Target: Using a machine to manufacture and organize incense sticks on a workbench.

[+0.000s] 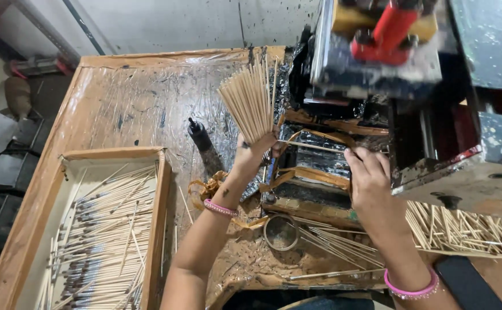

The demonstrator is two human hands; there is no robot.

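Your left hand (257, 150) holds a fanned bundle of thin bamboo sticks (250, 99) upright over the plastic-covered surface (142, 97). Your right hand (369, 179) pinches a single stick (311, 146) lying level between both hands, just before the grimy machine (400, 74). A wooden tray (159, 206) of coated sticks sits to your left; loose sticks (458, 229) pile at your right.

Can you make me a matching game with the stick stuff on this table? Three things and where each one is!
Things:
1. fanned bundle of sticks
2. single stick
3. dark-tipped sticks

Places:
A. lying in the wooden tray
B. pinched by the right hand
C. gripped upright in the left hand

Pairs: 1-C, 2-B, 3-A
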